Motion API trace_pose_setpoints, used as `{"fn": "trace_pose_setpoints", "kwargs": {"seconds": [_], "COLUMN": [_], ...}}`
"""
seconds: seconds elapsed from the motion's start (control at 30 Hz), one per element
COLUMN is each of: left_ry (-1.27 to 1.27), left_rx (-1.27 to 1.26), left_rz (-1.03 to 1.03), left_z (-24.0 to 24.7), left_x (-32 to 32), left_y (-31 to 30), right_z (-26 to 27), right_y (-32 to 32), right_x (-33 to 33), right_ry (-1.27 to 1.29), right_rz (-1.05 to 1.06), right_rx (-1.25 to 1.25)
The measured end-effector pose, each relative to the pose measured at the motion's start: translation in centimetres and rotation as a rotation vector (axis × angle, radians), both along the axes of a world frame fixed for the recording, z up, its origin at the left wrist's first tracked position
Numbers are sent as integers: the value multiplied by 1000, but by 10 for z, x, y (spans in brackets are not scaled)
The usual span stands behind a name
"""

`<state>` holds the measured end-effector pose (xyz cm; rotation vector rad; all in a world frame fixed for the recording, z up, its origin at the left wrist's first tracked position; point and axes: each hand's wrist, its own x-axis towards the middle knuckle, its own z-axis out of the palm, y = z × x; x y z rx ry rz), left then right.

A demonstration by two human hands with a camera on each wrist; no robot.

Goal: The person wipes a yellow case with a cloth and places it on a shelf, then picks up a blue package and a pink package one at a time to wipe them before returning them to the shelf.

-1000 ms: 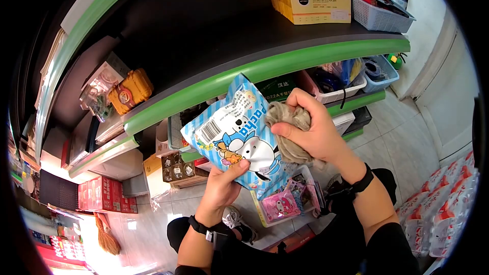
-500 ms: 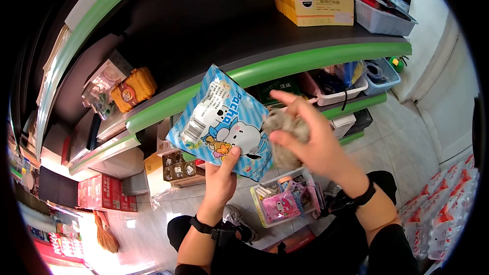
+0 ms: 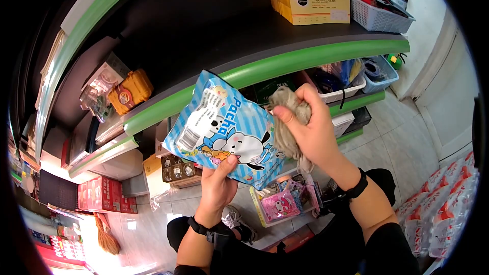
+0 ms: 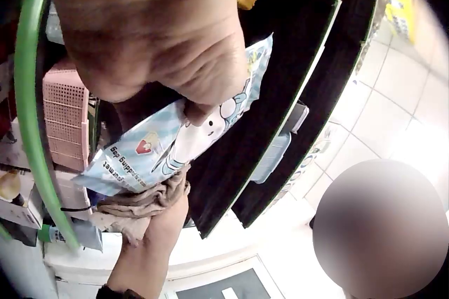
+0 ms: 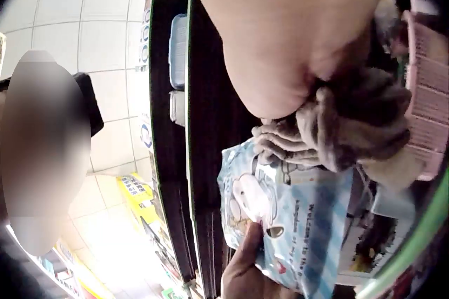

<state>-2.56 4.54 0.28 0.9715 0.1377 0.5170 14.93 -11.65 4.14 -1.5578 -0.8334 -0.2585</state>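
Note:
My left hand (image 3: 219, 188) grips the lower edge of a blue-striped plastic packet (image 3: 229, 132), thumb over its printed front. The packet carries cartoon dogs, the word Pacha and a barcode label, and is tilted in front of the shelf edge. In my right hand (image 3: 317, 130) is a crumpled grey-beige cloth (image 3: 289, 122), pinched between thumb and fingers at the packet's right side. The right wrist view shows the bunched cloth (image 5: 337, 131) overlapping the packet (image 5: 295, 208). In the left wrist view the packet (image 4: 189, 131) spans from the left hand to the cloth (image 4: 151, 204).
A green-edged shelf (image 3: 265, 66) runs across behind the hands, with a yellow box (image 3: 321, 7) and a grey basket (image 3: 382, 18) on it. Below stands a bin (image 3: 260, 211) of small packets, including a pink one (image 3: 281, 205). Wrapped bottles (image 3: 443, 203) stand at the right.
The packet shifted left and turned. My right hand lifted its fingers briefly with the cloth, then closed on it again, now beside the packet's right edge.

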Motion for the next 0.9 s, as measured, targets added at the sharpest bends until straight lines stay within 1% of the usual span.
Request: {"fn": "trace_pose_setpoints", "kwargs": {"seconds": [0.07, 0.1, 0.2, 0.23, 0.33, 0.4, 0.43, 0.5, 0.57, 0.67, 0.7, 0.8, 0.83, 0.9], "left_ry": [-24, -31, -102, -98, -77, -85, -84, -73, -68, -47, -36, -67, -79, -110], "left_rx": [-31, -80, -160, -143, -119, -104, -99, -111, -134, -169, -180, -264, -275, -296], "left_rz": [25, 13, 50, 74, 144, 118, 116, 100, 65, 52, 49, 6, 2, -2], "left_z": [1, 7, 17, 15, 14, 13, 16, 20, 24, 22, 22, 25, 26, 32], "left_x": [2, 4, 4, 3, 7, 7, 7, 4, 4, 2, 1, 1, 1, -1], "left_y": [1, 2, 5, 7, 1, -7, -13, -20, -19, -15, -14, -8, -6, 1], "right_z": [-10, -1, 8, 16, 25, 22, 17, 11, 10, 9, 8, 0, 3, 10], "right_y": [-3, -10, -22, -25, -21, -12, -6, -3, -3, -4, -3, -5, -11, -18], "right_x": [17, 17, 24, 19, -3, -21, -27, -28, -28, -18, -13, 5, 12, 18], "right_ry": [1, 78, 172, 352, 146, -30, -60, -90, 44, 78, 40, -26, 0, -12], "right_rz": [-59, -68, -86, 53, 111, 118, 109, 84, 95, 47, 25, -124, -139, -149], "right_rx": [20, 12, 136, 222, 157, 62, 34, -28, -102, -80, -44, -75, -82, 1]}}
